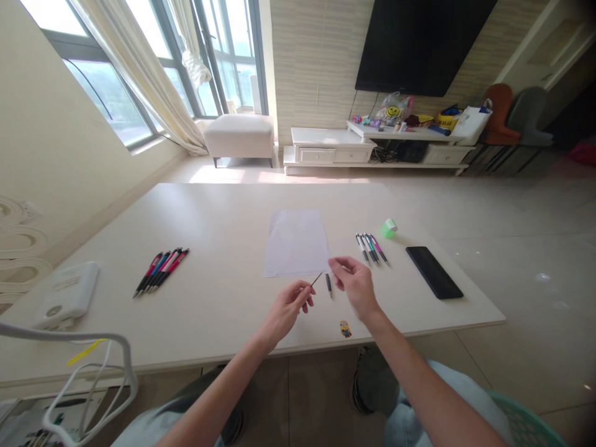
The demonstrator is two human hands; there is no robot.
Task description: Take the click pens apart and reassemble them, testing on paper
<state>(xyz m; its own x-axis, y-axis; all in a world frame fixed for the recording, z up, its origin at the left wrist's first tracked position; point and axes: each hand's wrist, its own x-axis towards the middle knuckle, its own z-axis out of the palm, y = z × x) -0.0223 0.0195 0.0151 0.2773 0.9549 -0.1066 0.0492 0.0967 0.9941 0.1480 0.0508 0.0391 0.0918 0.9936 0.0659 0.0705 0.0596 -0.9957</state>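
My left hand pinches a thin dark pen refill between thumb and fingertips, its tip pointing up and to the right. My right hand hovers just beside the refill's far end, fingers drawn together, with nothing visible in them. Below the fingers, a dark pen barrel section lies on the white table. A white paper sheet lies just beyond my hands. A bundle of red and blue pens lies to the left, and several pink, teal and silver pens lie to the right.
A black phone and a green roll of tape lie on the table's right side. A small cartoon sticker sits near the front edge. A white box lies at the left, with a white wire rack in front.
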